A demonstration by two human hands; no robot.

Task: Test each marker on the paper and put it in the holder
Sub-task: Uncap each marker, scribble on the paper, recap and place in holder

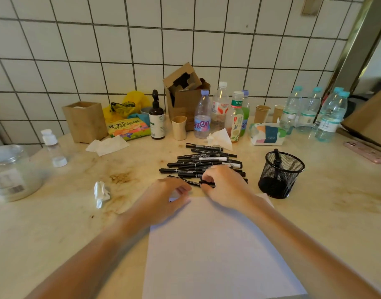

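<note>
Now right hand (pixel 223 186) pinching marker (pixel 206 181), holder (pixel 281 175) beside

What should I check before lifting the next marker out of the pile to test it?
1. Right hand has a marker: ok, its fingers curl on one at the pile's near edge.
2. Left hand free: cannot tell, the fingers are curled and blurred at the paper's far corner.
3. Paper has bare space to write on: ok.
4. Mesh holder upright with room: ok, one marker inside.
5. Cap off: cannot tell, the hand hides the marker's ends.
6. Marker pile clear of the paper: ok, it lies beyond the far edge.
</note>
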